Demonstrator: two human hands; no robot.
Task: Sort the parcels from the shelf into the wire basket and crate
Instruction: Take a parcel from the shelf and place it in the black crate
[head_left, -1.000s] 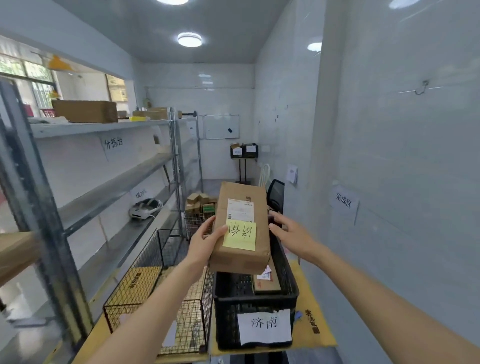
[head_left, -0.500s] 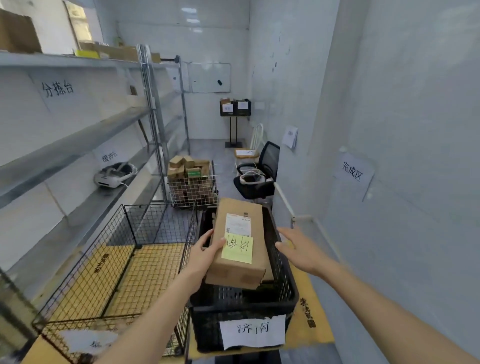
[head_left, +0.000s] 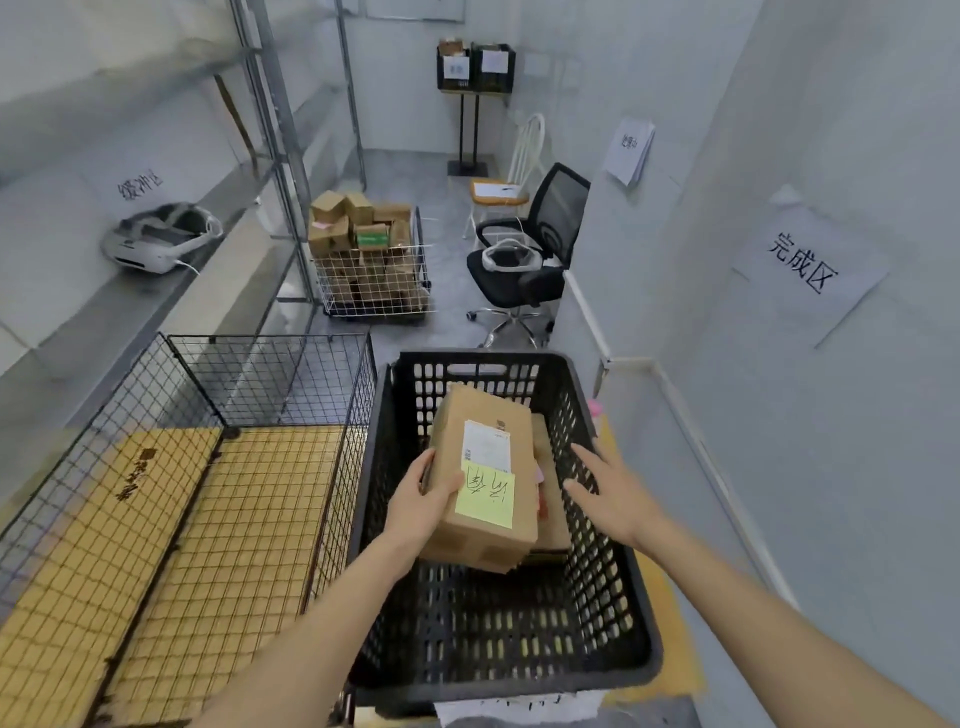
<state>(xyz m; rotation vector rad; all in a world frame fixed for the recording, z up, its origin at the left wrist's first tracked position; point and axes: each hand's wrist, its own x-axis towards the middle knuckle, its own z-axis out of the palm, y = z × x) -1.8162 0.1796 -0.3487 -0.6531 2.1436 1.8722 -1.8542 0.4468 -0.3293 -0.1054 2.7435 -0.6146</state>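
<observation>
Black wire basket (head_left: 218, 395), left, sits on yellow board; no parcel visible inside. Black plastic crate (head_left: 597, 545), right, holds a flat parcel (head_left: 550, 499) on its floor. Brown cardboard parcel (head_left: 485, 478), white label and yellow note on top: now sunk below the crate rim, lower than half a second ago. Left hand (head_left: 421, 506) grips its left edge. Right hand (head_left: 610, 493), fingers spread, remains clear of the parcel, inside the crate.
</observation>
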